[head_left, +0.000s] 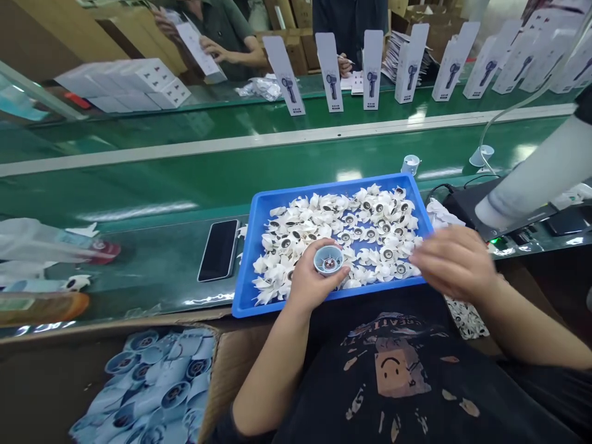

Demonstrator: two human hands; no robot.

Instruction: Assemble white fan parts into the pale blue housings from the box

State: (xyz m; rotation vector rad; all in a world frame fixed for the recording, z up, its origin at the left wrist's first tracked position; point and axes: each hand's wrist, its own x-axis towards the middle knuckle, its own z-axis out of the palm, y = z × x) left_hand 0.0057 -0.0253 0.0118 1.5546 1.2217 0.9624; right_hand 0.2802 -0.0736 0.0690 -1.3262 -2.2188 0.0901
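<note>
One blue cup [328, 259] is gripped mouth-up, inside exposed, by the left hand [308, 285] at six o'clock on the tray [243, 296], beside the fan blades [351, 228]; grasp of the blurred right hand [456, 262] cannot be told.

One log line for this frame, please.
left hand: holds small light-blue round plastic housing | right hand: blurred, over right edge of blue plastic tray of white plastic fan blades | black phone: left of tray
</note>
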